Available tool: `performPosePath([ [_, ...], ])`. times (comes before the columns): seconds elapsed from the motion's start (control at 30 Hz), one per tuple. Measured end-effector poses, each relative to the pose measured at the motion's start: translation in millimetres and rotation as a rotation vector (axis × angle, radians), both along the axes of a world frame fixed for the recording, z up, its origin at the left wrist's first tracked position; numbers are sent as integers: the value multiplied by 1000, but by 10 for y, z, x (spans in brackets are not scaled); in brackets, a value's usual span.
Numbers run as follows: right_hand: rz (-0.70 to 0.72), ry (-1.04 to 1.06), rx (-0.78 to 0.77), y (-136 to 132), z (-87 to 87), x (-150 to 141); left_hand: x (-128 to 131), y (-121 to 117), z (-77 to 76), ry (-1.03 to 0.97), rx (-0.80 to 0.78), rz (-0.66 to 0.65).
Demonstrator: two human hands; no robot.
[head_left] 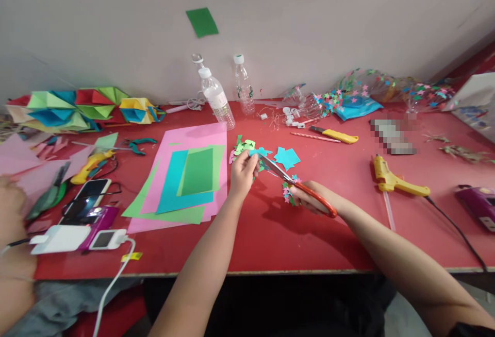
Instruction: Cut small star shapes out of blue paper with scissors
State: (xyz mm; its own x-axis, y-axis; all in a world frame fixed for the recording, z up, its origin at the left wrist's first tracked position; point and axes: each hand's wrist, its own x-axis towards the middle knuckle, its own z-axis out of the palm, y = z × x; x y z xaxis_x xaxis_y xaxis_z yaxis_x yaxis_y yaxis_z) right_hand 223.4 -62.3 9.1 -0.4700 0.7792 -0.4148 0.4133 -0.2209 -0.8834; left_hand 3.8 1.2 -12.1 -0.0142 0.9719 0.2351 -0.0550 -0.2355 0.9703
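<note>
In my right hand [311, 198] is a pair of scissors [315, 200] with red handles, its blades slanting up and left. My left hand [244, 172] pinches a small blue piece of paper [253, 152] right at the blade tips. A blue star-shaped paper [287, 157] lies on the table just beyond the blades. Green paper scraps [243, 146] with cut-outs rest behind my left hand. Beside my right hand sits a small pile of coloured paper stars [286, 192], partly covered by the fingers.
Stacked coloured sheets [201, 172] lie to the left. Two bottles [218, 97] [243, 87] stand by the wall. A yellow cutter [336, 135] and a glue gun [398, 178] are on the right. At far left, another person's arm [13, 229] rests near phones and a power strip.
</note>
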Motion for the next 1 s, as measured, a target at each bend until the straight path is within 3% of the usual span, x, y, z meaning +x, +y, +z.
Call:
performPosePath([
  [0.27,38,-16,84,-3,37,-13,0,-6,-8,-14,-16,-5],
  [0.53,-44,-66,7,14,5,-36,-4,0,10,-5,-8,-4],
  [1.0,-69,-105,6,26,-52,-12,10,2,-21,-78,-62,-35],
])
